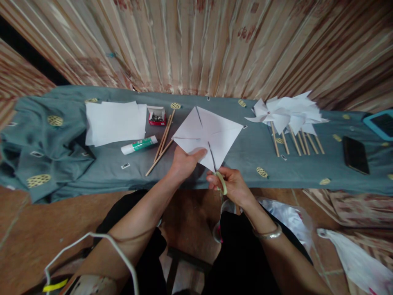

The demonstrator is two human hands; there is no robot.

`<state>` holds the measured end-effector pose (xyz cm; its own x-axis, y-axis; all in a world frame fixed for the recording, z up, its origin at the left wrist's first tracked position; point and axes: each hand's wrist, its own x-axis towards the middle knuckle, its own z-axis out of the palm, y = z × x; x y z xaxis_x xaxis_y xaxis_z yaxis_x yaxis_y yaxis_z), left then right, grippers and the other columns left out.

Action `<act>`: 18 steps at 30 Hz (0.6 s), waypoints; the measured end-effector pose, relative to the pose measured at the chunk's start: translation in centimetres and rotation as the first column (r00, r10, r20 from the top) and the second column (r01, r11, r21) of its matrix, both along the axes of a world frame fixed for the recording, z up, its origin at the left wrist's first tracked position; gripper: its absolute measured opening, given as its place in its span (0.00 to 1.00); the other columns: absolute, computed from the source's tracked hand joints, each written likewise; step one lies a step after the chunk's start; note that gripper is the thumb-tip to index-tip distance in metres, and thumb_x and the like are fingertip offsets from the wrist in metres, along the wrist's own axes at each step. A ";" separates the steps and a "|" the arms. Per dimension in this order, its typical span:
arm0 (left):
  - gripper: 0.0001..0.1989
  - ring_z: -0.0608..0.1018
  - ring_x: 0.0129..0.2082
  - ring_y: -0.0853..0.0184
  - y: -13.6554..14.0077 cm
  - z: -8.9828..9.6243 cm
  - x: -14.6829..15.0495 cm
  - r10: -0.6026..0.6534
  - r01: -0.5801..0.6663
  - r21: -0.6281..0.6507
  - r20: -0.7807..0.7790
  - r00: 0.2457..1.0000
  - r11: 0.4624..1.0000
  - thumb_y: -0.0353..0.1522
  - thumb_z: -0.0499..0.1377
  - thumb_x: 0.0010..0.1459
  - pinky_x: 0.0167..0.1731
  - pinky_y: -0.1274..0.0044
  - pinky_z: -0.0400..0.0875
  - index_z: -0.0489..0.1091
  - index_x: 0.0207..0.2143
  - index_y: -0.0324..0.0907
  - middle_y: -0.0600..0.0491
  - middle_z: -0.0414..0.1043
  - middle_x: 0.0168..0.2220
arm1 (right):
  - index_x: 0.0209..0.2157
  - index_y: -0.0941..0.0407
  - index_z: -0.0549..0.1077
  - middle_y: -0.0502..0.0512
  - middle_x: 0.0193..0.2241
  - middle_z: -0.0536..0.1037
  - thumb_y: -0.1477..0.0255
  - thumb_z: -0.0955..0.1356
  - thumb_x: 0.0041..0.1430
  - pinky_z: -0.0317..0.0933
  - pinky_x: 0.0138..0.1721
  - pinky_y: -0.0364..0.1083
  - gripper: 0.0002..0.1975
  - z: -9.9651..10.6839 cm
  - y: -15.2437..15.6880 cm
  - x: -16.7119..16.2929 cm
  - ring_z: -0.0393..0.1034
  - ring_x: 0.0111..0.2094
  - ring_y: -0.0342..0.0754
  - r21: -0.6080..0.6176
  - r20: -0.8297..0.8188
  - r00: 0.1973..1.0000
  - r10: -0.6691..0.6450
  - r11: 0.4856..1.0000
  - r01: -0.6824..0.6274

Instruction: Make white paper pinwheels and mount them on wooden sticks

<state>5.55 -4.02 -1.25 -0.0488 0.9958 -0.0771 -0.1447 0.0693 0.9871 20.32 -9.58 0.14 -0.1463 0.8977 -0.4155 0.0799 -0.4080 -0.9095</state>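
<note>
Head view: left hand (184, 164) gripped the near edge of a white paper square (208, 137), thumb on top, fingers curled underneath. The sheet was held just above the near edge of the teal tablecloth (245, 153), with cuts running in from its corners toward the centre.

Right hand (230, 184) was closed through the handles of a pair of scissors (218, 176), pale-green handle loop visible, blades at the sheet's near corner cut. How far the blades were open: can't tell.

Left of the sheet: loose wooden sticks (162, 143), a glue stick (138, 145), a small red box of pins (156, 116), a stack of white paper (115, 122). Right side: finished paper pinwheels (288, 112) on sticks, then a black phone (355, 155), and a blue-cased tablet (380, 123) at the frame edge. Silver bangle (267, 234) on the right wrist.
</note>
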 end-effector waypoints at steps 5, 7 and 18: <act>0.13 0.79 0.33 0.61 0.0 -0.1 0.0 0.000 0.000 -0.001 0.009 1.000 1.000 0.32 0.66 0.41 0.37 0.71 0.75 0.73 0.33 0.42 0.49 0.79 0.35 | 0.23 0.56 0.74 0.47 0.16 0.73 0.52 0.79 0.34 0.59 0.22 0.42 0.23 0.1 0.0 0.0 0.62 0.18 0.40 0.012 0.009 1.000 0.002 1.000 -0.002; 0.13 0.79 0.33 0.61 0.0 -0.1 0.0 -0.001 0.002 -0.011 0.009 1.000 1.000 0.33 0.66 0.41 0.38 0.70 0.75 0.72 0.33 0.42 0.49 0.78 0.34 | 0.22 0.55 0.74 0.46 0.15 0.72 0.51 0.79 0.33 0.59 0.22 0.42 0.24 0.1 0.0 0.0 0.62 0.18 0.40 0.010 0.014 1.000 0.001 1.000 -0.001; 0.15 0.81 0.38 0.58 0.4 -0.2 0.0 0.046 -0.045 -0.007 0.003 0.999 0.999 0.33 0.66 0.41 0.42 0.68 0.75 0.73 0.34 0.41 0.48 0.79 0.38 | 0.35 0.56 0.74 0.48 0.21 0.76 0.50 0.78 0.38 0.64 0.26 0.42 0.28 -0.3 -0.5 1.3 0.69 0.23 0.42 -0.010 0.011 0.992 0.130 0.992 -0.129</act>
<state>5.51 -3.58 -1.42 -0.0938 0.9921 -0.0839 -0.1508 0.0692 0.9861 21.63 -10.07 -0.18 -0.2562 0.8678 -0.4258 0.1430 -0.4016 -0.9046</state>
